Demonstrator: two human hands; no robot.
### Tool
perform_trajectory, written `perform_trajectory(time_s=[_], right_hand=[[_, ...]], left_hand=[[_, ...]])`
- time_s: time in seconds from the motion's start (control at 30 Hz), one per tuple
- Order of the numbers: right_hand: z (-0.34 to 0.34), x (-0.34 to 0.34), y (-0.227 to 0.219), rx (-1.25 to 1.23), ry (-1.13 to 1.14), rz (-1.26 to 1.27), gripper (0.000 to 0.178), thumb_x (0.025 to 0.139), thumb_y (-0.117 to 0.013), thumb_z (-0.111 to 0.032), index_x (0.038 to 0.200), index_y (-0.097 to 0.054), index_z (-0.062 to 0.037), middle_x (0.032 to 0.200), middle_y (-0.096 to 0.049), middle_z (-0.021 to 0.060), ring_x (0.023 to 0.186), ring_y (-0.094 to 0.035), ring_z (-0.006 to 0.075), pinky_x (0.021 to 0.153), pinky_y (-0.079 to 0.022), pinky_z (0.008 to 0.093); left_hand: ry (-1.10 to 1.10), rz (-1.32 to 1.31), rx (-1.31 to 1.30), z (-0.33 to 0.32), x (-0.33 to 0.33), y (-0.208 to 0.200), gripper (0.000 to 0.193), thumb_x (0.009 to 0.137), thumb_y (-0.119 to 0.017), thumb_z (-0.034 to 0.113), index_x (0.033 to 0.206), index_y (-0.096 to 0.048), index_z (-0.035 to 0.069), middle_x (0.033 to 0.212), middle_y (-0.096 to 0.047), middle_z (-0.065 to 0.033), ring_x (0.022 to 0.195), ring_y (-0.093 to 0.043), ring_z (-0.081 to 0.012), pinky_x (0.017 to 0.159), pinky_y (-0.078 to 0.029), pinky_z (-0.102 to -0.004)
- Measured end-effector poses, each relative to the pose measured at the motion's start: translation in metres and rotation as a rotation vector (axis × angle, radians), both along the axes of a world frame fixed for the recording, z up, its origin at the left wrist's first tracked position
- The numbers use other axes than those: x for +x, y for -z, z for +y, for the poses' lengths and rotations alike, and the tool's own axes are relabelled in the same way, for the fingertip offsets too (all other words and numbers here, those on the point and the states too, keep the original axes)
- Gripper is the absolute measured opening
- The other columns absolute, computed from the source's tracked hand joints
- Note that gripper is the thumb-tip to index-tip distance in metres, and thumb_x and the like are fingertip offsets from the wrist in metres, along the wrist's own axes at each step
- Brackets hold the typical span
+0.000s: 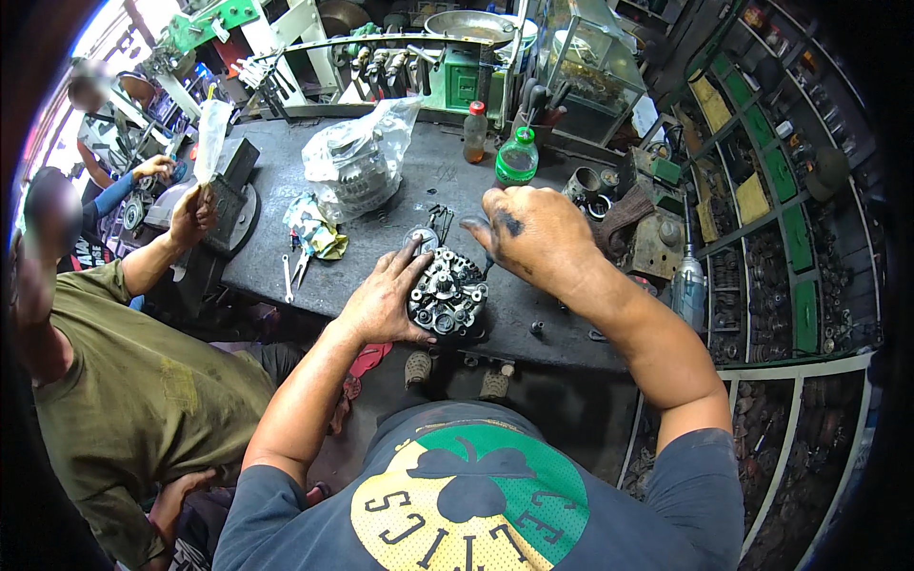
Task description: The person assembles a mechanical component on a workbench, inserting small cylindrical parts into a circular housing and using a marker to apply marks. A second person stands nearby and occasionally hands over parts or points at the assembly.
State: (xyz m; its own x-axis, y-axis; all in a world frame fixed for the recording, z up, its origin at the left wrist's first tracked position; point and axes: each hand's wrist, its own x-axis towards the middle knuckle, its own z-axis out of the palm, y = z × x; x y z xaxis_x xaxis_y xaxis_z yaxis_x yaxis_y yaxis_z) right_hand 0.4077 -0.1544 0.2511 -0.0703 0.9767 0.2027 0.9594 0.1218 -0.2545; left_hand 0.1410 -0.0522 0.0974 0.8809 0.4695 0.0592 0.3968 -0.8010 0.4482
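Note:
At the bench's near edge stands a round metal gear assembly (447,297) with several pins and small gears on its upper face. My left hand (379,300) wraps its left side, thumb low and fingers at the top. Above its right rim, my right hand (541,233) is closed, dark grease on its back. A thin dark shaft seems to come down from the fist; what it belongs to is hidden. Just behind the assembly lies a round metal disc (421,238), close to my left fingertips. A small metal fitting (536,327) stands on the bench to the right.
Farther back sit a clear plastic bag (357,167) around metal parts, a green-capped bottle (517,160) and a red-capped bottle (474,135). Pliers (302,268) and a wrench (288,281) lie left. A co-worker (152,371) there holds a plastic bag (209,143) beside a vise (231,209).

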Motion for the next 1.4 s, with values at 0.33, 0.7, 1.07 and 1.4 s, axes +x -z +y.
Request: perform_trajectory(time_s=[0.33, 0.7, 1.07, 1.4], right_hand=[[-0.008, 0.003, 0.011, 0.074, 0.143, 0.143, 0.036, 0.09, -0.088, -0.027, 0.098, -0.061, -0.0044, 0.083, -0.07, 0.0204, 0.083, -0.073, 0.0454, 0.073, -0.058, 0.0543], [0.021, 0.01, 0.082, 0.078, -0.19, 1.247, 0.032, 0.098, -0.066, -0.02, 0.115, -0.08, 0.0027, 0.104, -0.081, 0.0202, 0.089, -0.079, 0.0289, 0.085, -0.062, 0.0398], [0.057, 0.052, 0.077, -0.415, -0.716, 1.302, 0.055, 0.085, -0.074, -0.021, 0.135, -0.076, 0.0002, 0.096, -0.081, 0.0167, 0.083, -0.078, 0.0249, 0.075, -0.059, 0.0354], [0.043, -0.014, 0.088, 0.403, -0.292, 0.956, 0.043, 0.095, -0.077, -0.019, 0.134, -0.073, -0.0006, 0.09, -0.074, 0.0104, 0.075, -0.071, 0.0232, 0.072, -0.057, 0.0345]], left_hand=[[-0.011, -0.044, 0.045, 0.004, -0.001, 0.011, 0.142, 0.054, -0.102, 0.064, 0.164, -0.042, 0.0, 0.157, -0.051, -0.0283, 0.147, -0.049, -0.0511, 0.127, -0.04, -0.0562], [0.066, -0.088, -0.088, 0.013, -0.007, 0.006, 0.135, 0.058, -0.103, 0.056, 0.165, -0.043, 0.0, 0.16, -0.05, -0.0267, 0.149, -0.048, -0.0493, 0.127, -0.04, -0.0579], [0.138, -0.063, -0.147, 0.026, 0.002, -0.002, 0.132, 0.062, -0.102, 0.053, 0.166, -0.04, -0.001, 0.162, -0.048, -0.0273, 0.15, -0.047, -0.0511, 0.128, -0.039, -0.0587], [0.113, -0.045, -0.135, 0.023, -0.003, 0.0, 0.132, 0.061, -0.102, 0.053, 0.165, -0.041, -0.001, 0.163, -0.047, -0.0263, 0.15, -0.046, -0.0497, 0.127, -0.04, -0.0573]])
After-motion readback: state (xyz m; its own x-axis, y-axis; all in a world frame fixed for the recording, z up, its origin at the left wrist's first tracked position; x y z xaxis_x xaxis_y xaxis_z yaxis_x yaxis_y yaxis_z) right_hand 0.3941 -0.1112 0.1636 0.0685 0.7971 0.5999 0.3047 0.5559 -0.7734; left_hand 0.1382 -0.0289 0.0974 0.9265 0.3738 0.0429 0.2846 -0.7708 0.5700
